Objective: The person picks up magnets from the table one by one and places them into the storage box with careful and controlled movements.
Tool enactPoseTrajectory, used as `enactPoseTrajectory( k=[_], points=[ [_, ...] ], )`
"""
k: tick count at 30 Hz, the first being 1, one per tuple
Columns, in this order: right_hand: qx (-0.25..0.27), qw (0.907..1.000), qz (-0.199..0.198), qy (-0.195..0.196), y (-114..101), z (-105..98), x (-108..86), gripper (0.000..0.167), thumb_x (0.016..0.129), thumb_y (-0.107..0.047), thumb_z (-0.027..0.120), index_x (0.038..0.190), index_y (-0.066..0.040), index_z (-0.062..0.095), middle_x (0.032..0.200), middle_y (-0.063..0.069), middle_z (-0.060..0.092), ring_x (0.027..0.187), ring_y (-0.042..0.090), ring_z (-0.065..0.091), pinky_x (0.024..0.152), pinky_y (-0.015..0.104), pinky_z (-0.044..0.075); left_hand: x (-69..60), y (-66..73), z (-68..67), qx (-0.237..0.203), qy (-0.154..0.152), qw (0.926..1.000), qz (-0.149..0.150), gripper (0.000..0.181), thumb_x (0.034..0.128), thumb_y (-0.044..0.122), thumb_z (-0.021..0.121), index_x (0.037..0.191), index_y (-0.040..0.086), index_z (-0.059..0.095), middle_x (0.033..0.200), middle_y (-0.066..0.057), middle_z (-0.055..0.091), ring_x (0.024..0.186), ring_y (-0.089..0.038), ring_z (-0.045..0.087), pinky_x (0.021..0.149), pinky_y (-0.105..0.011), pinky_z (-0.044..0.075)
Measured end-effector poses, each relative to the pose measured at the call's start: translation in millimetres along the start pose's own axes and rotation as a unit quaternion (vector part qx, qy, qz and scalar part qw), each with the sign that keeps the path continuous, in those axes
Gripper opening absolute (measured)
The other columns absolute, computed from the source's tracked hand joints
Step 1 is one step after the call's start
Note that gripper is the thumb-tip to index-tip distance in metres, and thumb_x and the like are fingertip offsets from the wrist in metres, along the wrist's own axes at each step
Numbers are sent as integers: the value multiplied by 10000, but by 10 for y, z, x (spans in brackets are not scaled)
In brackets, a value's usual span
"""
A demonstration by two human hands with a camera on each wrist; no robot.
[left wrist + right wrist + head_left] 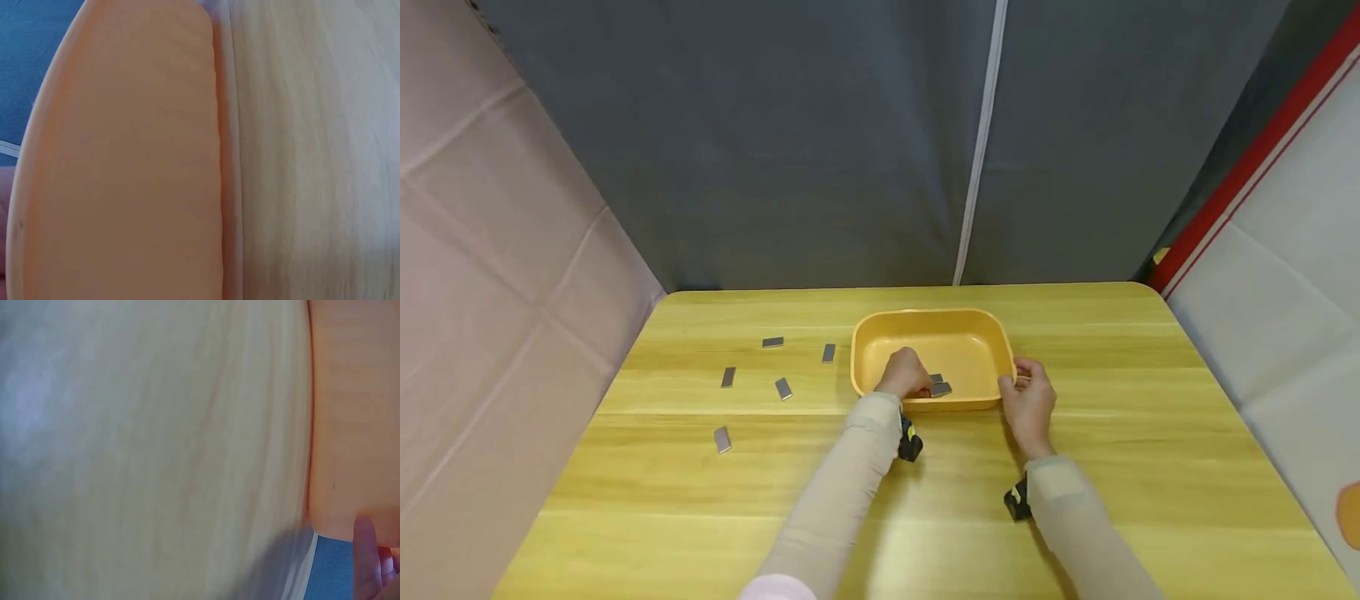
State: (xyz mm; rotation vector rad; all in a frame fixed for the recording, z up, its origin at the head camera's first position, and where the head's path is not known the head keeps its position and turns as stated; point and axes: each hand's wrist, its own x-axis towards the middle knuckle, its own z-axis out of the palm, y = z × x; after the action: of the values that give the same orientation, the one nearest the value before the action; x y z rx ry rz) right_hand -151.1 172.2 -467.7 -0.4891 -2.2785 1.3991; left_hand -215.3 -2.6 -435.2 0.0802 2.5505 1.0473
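Note:
A yellow plastic tray (933, 404) rests on the table, and its orange-looking outer wall (137, 150) fills much of the left wrist view. Inside it, near the front wall, lie two small dark grey rectangular tiles (941, 389), one partly behind the other. My left hand (906, 372) reaches over the front rim into the tray, fingers bent down beside these tiles; its fingertips are hidden, so whether it pinches anything cannot be seen. At the tray's right front corner my right hand (1028, 404) grips the rim, its thumb (365, 553) against the outer wall.
Left of the tray, several similar grey tiles lie scattered on the wooden table (1150, 433): one nearest the tray (828, 353), another at the front (722, 439). A dark curtain (775, 167) hangs behind the table's far edge, with pale fabric walls at both sides.

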Motion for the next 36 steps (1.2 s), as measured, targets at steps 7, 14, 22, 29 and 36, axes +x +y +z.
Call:
enactPoseTrajectory(
  k=[7,14,22,29,36],
  points=[
    [27,9998,-149,141,-1,21,-5,308,750,-4,532,1054,40,557,936,191,581,788,282,590,548,35,354,7,-30,24,397,377,9983,220,172,611,-31,683,483,23,582,377,18,412,356,-99,365,375,-185,316],
    [30,9999,-75,77,-12,7,0,310,755,-9,528,1061,37,553,956,199,580,796,277,584,551,42,356,20,-21,33,554,344,9975,275,197,622,-12,689,481,39,561,393,30,402,386,-99,366,379,-182,303],
    [23,10000,-24,32,3,6,2,308,764,-10,533,1069,30,548,967,194,577,807,270,582,555,54,363,13,-41,5,307,335,9983,368,122,696,64,686,597,-4,663,481,-17,553,428,-84,430,435,-181,347],
    [-46,9999,-70,89,5,12,2,307,763,-14,540,1066,31,552,957,189,583,805,264,583,575,66,363,7,-86,-39,-102,669,9955,666,111,744,115,698,687,21,698,647,-42,645,542,-90,512,512,-186,417],
    [-8,9998,-127,118,9,12,-6,308,758,-9,536,1061,36,556,950,196,583,799,273,585,569,58,355,-25,-119,-92,-545,1007,9900,830,135,794,151,647,753,34,699,685,-29,642,564,-101,525,522,-209,429]
  ],
)
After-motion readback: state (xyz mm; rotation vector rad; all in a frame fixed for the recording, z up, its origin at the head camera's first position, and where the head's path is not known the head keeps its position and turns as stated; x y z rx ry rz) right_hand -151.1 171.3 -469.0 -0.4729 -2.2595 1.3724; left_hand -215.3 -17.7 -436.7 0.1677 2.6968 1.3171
